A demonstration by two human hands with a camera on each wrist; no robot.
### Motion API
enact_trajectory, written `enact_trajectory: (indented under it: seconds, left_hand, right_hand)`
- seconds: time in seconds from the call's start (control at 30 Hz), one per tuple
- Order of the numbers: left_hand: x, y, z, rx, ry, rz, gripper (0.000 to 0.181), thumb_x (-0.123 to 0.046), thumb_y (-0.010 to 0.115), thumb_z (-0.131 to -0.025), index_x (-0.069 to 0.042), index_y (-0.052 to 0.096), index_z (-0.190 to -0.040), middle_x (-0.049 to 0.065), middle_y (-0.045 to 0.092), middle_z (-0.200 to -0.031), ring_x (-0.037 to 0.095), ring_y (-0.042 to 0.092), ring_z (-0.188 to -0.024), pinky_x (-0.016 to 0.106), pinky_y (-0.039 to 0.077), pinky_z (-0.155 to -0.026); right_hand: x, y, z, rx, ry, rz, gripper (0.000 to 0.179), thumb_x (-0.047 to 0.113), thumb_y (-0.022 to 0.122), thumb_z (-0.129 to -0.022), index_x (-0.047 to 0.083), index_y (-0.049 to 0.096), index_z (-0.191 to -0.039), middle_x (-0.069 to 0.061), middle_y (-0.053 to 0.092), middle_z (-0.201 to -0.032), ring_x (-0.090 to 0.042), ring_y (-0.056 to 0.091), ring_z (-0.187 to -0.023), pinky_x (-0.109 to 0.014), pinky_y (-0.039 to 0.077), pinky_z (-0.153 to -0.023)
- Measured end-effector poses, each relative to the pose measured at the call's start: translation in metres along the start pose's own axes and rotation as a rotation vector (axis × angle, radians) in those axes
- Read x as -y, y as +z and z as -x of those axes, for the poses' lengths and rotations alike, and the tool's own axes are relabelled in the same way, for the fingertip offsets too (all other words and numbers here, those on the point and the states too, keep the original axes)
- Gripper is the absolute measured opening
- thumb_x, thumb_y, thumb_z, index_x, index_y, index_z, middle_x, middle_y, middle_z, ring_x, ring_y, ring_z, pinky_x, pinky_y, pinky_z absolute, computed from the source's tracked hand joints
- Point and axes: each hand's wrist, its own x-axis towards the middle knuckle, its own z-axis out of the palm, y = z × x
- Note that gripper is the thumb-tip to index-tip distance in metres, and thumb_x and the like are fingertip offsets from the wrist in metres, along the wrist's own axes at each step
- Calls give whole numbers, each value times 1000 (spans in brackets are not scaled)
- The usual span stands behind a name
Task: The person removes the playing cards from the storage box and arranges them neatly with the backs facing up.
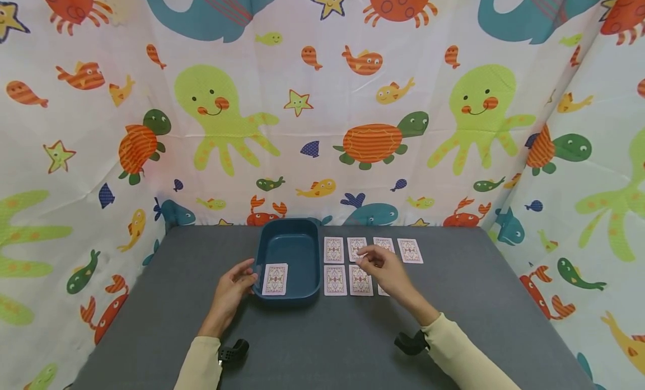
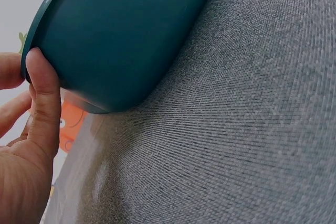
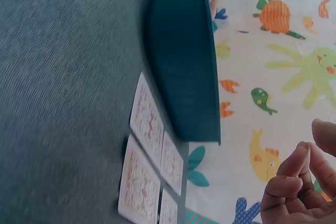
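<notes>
My left hand [image 1: 233, 289] grips the left rim of a dark teal plastic tub [image 1: 303, 255]. In the left wrist view the thumb presses the tub's outer wall [image 2: 115, 35], with a finger across the rim. A playing card [image 1: 275, 279], patterned back up, lies inside the tub at its near left; whether others lie under it I cannot tell. To the tub's right, several face-down cards [image 1: 335, 280] lie in two rows. Over them hovers my right hand [image 1: 387, 271], fingers loosely bent, nothing visible in them. It partly hides a near-row card [image 1: 383, 291].
The grey table [image 1: 327, 345] meets a white curtain [image 1: 312, 149] printed with sea animals at its back and sides. At the right end of the far row lies a slightly turned card [image 1: 410, 250]. Each wrist carries a black camera mount [image 1: 411, 343].
</notes>
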Motion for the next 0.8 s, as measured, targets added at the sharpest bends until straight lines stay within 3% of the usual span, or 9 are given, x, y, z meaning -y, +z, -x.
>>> enact_trajectory:
  seconds: [0.2,0.8]
  left_hand:
    - [0,0,0,1,-3,-10,44,-13,60,-97,-15,52,-140,17,47,-128,21,56,-101,28,53,-75]
    - [-2,0,1,8,4,-27,44,-15,60,-97,-16,52,-140,16,48,-127,22,55,-103,28,53,-77]
  right_hand:
    - [13,9,-3,32,-33,-18,18,6,64,-93,0,65,-110,-17,63,-84,-9,51,-63,-21,44,-58]
    - [40,35,-9,80,-70,-88,20,8,65,-93,-2,65,-111,-21,62,-89,-10,55,-68,-20,46,-64]
